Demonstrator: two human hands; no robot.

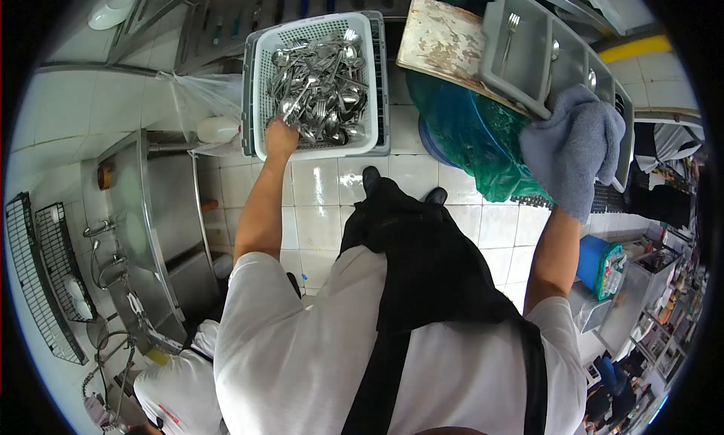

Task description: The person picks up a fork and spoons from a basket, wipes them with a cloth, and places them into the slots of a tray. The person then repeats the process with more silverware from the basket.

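My left hand (pixel 281 139) reaches over the near left rim of a white plastic basket (pixel 317 153). Its fingers are closed at the edge of a heap of metal spoons and forks (pixel 328 88), pinching a piece of cutlery whose kind I cannot make out. A grey towel (pixel 577 144) covers my right hand, hiding its fingers; only the forearm shows below. The towel lies against the near end of a grey cutlery tray (pixel 494 46) with compartments. A fork (pixel 510 39) lies in the far left compartment, and spoons (pixel 591 79) lie in others.
A worn board (pixel 437 39) lies beside the tray, above a blue bin with a green plastic bag (pixel 483 141). A clear plastic bag (pixel 204 107) hangs left of the basket. At the left stands a steel sink (pixel 170 209). Another person's white sleeve (pixel 170 390) shows at lower left.
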